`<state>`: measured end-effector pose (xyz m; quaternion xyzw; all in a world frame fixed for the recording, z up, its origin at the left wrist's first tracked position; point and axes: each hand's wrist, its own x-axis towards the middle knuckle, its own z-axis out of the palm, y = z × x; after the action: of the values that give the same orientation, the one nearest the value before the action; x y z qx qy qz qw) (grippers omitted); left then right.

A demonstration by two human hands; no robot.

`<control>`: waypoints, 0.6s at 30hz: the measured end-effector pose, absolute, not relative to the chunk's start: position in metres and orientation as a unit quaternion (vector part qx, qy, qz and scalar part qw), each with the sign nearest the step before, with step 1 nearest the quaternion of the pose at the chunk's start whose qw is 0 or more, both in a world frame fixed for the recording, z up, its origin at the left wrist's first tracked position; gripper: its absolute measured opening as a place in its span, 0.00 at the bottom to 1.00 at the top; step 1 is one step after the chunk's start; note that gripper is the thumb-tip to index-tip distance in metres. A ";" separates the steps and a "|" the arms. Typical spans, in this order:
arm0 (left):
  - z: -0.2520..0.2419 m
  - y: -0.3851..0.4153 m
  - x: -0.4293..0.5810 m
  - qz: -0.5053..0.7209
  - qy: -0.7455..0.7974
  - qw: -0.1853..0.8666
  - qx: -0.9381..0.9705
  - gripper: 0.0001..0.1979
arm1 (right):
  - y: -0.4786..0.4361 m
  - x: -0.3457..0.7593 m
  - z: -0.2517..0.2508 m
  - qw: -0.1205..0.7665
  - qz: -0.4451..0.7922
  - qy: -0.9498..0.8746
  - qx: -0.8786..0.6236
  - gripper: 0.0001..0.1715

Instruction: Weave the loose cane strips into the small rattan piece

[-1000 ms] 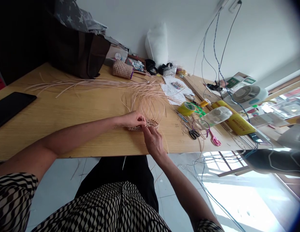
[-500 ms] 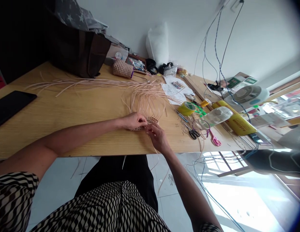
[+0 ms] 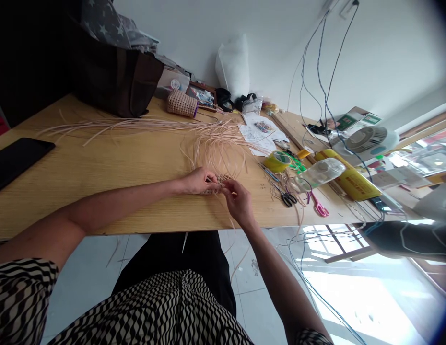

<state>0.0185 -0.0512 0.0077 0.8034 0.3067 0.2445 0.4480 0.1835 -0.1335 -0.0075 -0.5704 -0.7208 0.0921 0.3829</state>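
Note:
A small woven piece (image 3: pixel 223 178) in pale pink-beige lies near the front edge of the wooden table, partly hidden by both hands. Long pale strands (image 3: pixel 219 140) fan out behind it and trail off to the left. My left hand (image 3: pixel 201 180) pinches the piece at its left side. On its right side my right hand (image 3: pixel 238 200) has thumb and fingers pressed together on the weave or a strand; which one is too small to tell. A loose strand hangs below the right hand, over the table edge.
Black-handled scissors (image 3: pixel 288 199), pink scissors (image 3: pixel 320 205), yellow tape (image 3: pixel 276 162) and a clear bottle (image 3: pixel 322 173) lie to the right. A woven pouch (image 3: pixel 182 103), papers (image 3: pixel 259 134) and a dark bag (image 3: pixel 111 81) are farther back. A black tablet (image 3: pixel 19 160) is at left.
My right hand has shifted slightly to the right, and its fingers sit a little differently at the weave. My left hand has stayed almost in place.

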 end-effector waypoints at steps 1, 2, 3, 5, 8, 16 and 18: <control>0.007 -0.052 0.019 0.246 0.311 0.445 0.803 0.10 | -0.132 0.185 -0.004 0.361 0.049 -0.730 -0.579 0.13; 0.007 -0.052 0.019 0.246 0.314 0.442 0.803 0.10 | -0.131 0.186 0.000 0.329 0.006 -0.741 -0.585 0.13; 0.007 -0.052 0.019 0.244 0.314 0.441 0.805 0.09 | -0.129 0.187 0.004 0.296 -0.032 -0.750 -0.590 0.13; 0.007 -0.051 0.018 0.241 0.311 0.442 0.806 0.08 | -0.125 0.192 0.011 0.250 -0.076 -0.759 -0.596 0.11; 0.009 -0.050 0.017 0.237 0.294 0.446 0.812 0.07 | -0.118 0.203 0.019 0.238 -0.092 -0.756 -0.603 0.12; 0.013 -0.050 0.016 0.229 0.291 0.435 0.821 0.07 | -0.106 0.221 0.023 0.226 -0.087 -0.745 -0.621 0.13; 0.013 -0.051 0.016 0.226 0.295 0.431 0.823 0.07 | -0.111 0.214 0.027 0.237 -0.111 -0.739 -0.621 0.12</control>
<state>0.0164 -0.0513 0.0131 0.8225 0.2952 0.2258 0.4305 0.2145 -0.1110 0.0266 -0.6211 -0.7387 -0.1107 0.2372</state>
